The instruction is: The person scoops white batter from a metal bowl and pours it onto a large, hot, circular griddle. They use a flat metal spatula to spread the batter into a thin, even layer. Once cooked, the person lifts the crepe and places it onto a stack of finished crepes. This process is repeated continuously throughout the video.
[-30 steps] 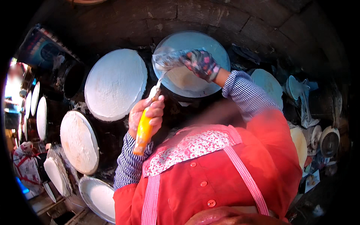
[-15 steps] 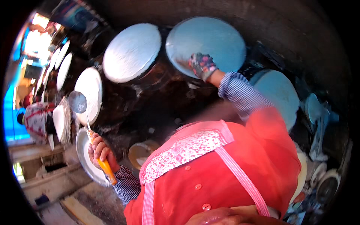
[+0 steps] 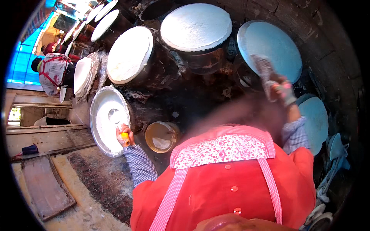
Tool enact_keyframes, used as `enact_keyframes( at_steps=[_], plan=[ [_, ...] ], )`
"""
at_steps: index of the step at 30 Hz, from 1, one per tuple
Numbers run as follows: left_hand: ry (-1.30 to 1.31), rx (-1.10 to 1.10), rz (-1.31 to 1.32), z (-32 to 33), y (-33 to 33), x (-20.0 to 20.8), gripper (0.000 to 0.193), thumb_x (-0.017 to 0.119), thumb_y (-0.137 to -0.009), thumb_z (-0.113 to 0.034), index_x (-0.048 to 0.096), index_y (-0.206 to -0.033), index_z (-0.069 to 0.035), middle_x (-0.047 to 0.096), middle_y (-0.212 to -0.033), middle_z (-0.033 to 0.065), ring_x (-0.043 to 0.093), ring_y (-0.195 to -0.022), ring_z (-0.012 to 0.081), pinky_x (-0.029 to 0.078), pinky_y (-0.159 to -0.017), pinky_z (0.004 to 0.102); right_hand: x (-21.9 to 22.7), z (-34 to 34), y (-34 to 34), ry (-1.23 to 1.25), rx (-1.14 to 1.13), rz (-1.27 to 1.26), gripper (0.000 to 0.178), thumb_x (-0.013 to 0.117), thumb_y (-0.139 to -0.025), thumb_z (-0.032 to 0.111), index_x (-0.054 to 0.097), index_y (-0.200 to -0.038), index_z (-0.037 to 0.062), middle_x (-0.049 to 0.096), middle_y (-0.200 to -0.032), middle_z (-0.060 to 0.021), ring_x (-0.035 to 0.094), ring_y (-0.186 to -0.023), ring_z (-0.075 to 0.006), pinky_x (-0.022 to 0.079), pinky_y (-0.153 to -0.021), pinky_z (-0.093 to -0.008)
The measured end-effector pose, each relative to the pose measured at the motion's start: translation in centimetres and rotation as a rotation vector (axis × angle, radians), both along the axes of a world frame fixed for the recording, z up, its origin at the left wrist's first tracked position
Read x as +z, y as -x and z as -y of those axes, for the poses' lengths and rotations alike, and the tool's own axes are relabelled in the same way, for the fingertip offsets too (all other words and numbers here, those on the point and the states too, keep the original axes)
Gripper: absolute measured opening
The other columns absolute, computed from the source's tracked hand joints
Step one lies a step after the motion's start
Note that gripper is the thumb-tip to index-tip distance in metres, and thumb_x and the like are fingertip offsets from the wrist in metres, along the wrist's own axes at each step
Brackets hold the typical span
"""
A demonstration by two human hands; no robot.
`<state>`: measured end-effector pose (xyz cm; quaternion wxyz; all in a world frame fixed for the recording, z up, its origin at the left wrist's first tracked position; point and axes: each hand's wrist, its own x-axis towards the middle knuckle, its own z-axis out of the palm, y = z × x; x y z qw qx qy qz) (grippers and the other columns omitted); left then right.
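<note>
The left hand [image 3: 126,134], left of centre in the frame, has its fingers clamped around the yellow handle of a metal ladle [image 3: 125,138]. The ladle's head lies within the wide, round, pale basin [image 3: 93,121], among the white batter-like mix inside. Just right of the basin stands a round tan bucket [image 3: 155,131] with something white at the bottom.

The right hand [image 3: 284,91], in a patterned glove at the right of the frame, appears to have its fingers closed on a limp, greyish-brown bundle [image 3: 263,70], perhaps cloth. Motion blur hides the exact grip. The bundle overlaps the lower left edge of a round bluish-white griddle top [image 3: 273,44] at upper right; whether it touches, I cannot tell. Two round tops coated in white, one at top centre [image 3: 196,26] and one left of it [image 3: 129,56], stand nearby.

If the ladle came up overfull or tipped, the mix could drip over the basin's rim. The loose bundle could snag on the griddle's edge if swung low, and if that surface is hot, a slack grip could bring the wrist against it.
</note>
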<state>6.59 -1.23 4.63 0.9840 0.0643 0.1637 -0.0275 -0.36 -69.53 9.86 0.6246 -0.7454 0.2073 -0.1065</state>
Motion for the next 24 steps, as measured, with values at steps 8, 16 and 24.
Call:
enact_keyframes(
  at_steps=[8, 16, 24],
  plan=[
    [-0.169, -0.225, 0.02, -5.8, 0.3, -7.8, 0.039, 0.047, -0.086, -0.038, 0.044, -0.104, -0.003, 0.051, -0.079, 0.0072, 0.051, -0.063, 0.0185, 0.044, -0.047, 0.0307, 5.5, -36.0, -8.6, 0.639, 0.795, 0.392, 0.014, 0.057, -0.072, 0.021, 0.06, -0.076, 0.007, 0.06, -0.066, -0.0147, 0.061, -0.063, -0.0306, 0.048, -0.051, -0.0395],
    [-0.177, -0.257, -0.052, -7.6, 2.7, -7.6, 0.037, 0.045, -0.086, -0.039, 0.048, -0.099, -0.005, 0.052, -0.07, 0.0041, 0.052, -0.06, 0.0169, 0.046, -0.049, 0.0303, 0.4, -54.2, -7.4, 0.533, 0.839, 0.704, 0.022, 0.06, -0.065, 0.024, 0.06, -0.077, 0.0063, 0.059, -0.075, -0.0134, 0.058, -0.07, -0.0303, 0.046, -0.061, -0.0395],
    [-0.108, -0.525, -0.077, -12.5, 5.7, -12.7, 0.036, 0.043, -0.086, -0.044, 0.049, -0.084, -0.008, 0.051, -0.063, 0.002, 0.054, -0.058, 0.0162, 0.047, -0.047, 0.0326, -1.2, -52.0, -8.2, 0.655, 1.073, 0.794, 0.03, 0.061, -0.069, 0.021, 0.061, -0.098, 0.0112, 0.06, -0.095, -0.012, 0.059, -0.086, -0.0294, 0.048, -0.07, -0.0359]
  ],
)
